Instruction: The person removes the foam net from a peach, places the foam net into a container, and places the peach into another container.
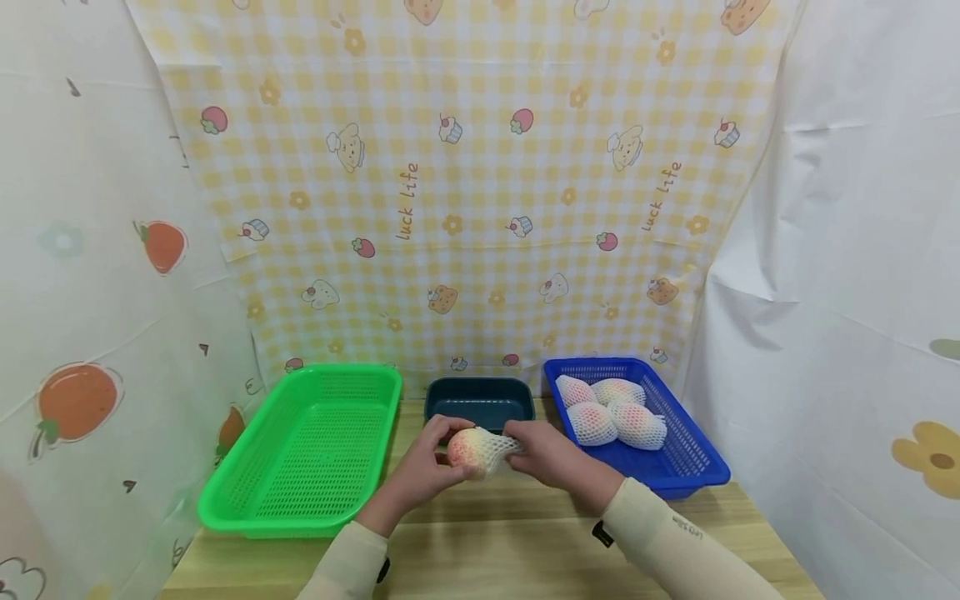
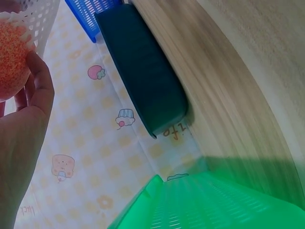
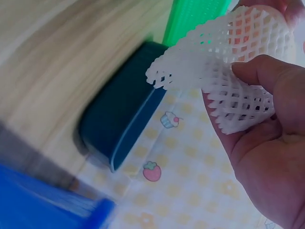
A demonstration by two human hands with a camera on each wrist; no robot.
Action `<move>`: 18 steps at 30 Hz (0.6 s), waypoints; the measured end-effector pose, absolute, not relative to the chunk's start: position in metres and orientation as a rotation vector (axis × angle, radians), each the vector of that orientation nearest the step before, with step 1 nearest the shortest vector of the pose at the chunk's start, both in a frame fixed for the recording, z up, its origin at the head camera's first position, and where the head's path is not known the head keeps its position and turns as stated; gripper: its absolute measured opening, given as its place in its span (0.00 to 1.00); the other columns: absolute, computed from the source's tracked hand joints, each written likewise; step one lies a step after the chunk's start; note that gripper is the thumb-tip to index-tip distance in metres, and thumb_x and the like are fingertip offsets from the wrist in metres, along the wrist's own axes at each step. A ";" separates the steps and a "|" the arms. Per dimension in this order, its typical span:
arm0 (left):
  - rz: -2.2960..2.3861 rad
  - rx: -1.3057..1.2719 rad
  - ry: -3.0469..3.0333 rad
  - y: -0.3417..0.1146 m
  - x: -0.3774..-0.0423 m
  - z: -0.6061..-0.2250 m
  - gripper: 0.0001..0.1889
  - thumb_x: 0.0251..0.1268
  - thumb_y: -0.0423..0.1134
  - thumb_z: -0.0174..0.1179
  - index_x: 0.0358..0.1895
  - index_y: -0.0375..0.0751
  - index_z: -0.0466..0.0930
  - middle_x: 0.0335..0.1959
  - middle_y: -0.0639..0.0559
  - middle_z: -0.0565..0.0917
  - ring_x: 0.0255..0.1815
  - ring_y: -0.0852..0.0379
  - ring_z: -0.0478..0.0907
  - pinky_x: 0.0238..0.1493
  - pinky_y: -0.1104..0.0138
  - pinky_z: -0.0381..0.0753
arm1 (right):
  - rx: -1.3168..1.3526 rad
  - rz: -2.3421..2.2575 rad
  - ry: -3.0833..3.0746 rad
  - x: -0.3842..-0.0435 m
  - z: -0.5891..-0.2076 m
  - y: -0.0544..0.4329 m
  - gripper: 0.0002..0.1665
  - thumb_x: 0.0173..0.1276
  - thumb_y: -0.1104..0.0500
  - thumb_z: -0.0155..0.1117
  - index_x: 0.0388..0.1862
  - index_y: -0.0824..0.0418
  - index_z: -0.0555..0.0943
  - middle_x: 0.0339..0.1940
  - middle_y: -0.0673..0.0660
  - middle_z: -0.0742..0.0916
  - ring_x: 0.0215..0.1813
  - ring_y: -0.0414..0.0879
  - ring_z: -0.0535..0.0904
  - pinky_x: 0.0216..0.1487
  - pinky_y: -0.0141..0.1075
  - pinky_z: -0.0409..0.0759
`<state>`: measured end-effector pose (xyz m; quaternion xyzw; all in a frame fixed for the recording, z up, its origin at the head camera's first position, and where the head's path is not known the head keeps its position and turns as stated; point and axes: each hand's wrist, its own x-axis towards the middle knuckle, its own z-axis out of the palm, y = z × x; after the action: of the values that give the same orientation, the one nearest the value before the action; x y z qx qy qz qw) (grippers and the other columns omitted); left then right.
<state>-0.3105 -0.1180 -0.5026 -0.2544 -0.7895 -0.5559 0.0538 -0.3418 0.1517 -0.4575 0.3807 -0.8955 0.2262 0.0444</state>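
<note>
In the head view my left hand (image 1: 422, 468) grips a pinkish-yellow peach (image 1: 467, 451) by its bare end, above the wooden table. A white foam net sleeve (image 1: 492, 450) covers the other end of the peach. My right hand (image 1: 553, 455) pinches the loose tail of that sleeve. From the left wrist, the bare speckled side of the peach (image 2: 11, 59) shows against my fingers. The right wrist view has the net (image 3: 233, 71) spread between thumb and fingers, its ragged edge sticking out, with the peach partly visible through the mesh.
On the left stands a green plastic basket (image 1: 393, 417). A dark teal tray (image 1: 480, 390) sits behind my hands, against the patterned cloth. The blue basket (image 1: 693, 467) at right contains several peaches (image 1: 617, 412) in foam nets. White cloth hangs along both sides.
</note>
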 end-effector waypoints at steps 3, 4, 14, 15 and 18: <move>-1.688 -0.766 -2.394 -0.119 -0.310 -0.502 0.31 0.66 0.38 0.80 0.71 0.45 0.79 0.65 0.47 0.75 0.61 0.45 0.78 0.56 0.58 0.88 | 1.140 0.643 -2.771 -0.347 -0.449 0.150 0.14 0.73 0.65 0.77 0.43 0.52 0.79 0.37 0.48 0.87 0.32 0.38 0.77 0.33 0.34 0.79; -1.684 -0.760 -2.394 -0.119 -0.309 -0.501 0.30 0.67 0.39 0.80 0.70 0.45 0.79 0.65 0.46 0.75 0.60 0.45 0.79 0.56 0.58 0.88 | 1.128 0.629 -2.781 -0.350 -0.446 0.149 0.14 0.73 0.66 0.77 0.44 0.53 0.80 0.37 0.50 0.88 0.32 0.38 0.77 0.32 0.34 0.79; -1.704 -0.717 -2.393 -0.120 -0.309 -0.499 0.32 0.64 0.39 0.82 0.70 0.42 0.79 0.65 0.46 0.76 0.60 0.43 0.78 0.54 0.62 0.87 | 1.108 0.440 -2.839 -0.403 -0.423 0.148 0.15 0.76 0.69 0.70 0.57 0.59 0.80 0.38 0.53 0.88 0.35 0.43 0.82 0.37 0.41 0.83; -1.698 -0.708 -2.398 -0.121 -0.309 -0.500 0.32 0.64 0.39 0.82 0.70 0.42 0.79 0.64 0.46 0.76 0.60 0.42 0.78 0.54 0.62 0.87 | 1.104 0.413 -2.836 -0.407 -0.421 0.147 0.14 0.76 0.69 0.70 0.56 0.59 0.80 0.38 0.53 0.88 0.36 0.43 0.82 0.38 0.41 0.83; -1.699 -0.687 -2.407 -0.122 -0.308 -0.501 0.32 0.64 0.39 0.82 0.70 0.46 0.80 0.64 0.47 0.76 0.60 0.42 0.79 0.54 0.63 0.87 | 1.084 0.358 -2.816 -0.418 -0.417 0.143 0.16 0.74 0.70 0.72 0.56 0.61 0.81 0.42 0.56 0.90 0.41 0.47 0.85 0.44 0.44 0.86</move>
<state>-0.3081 -0.1216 -0.5005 -0.2268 -0.7942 -0.5607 0.0582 -0.4179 0.1435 -0.4167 0.3561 -0.9256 0.1177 0.0513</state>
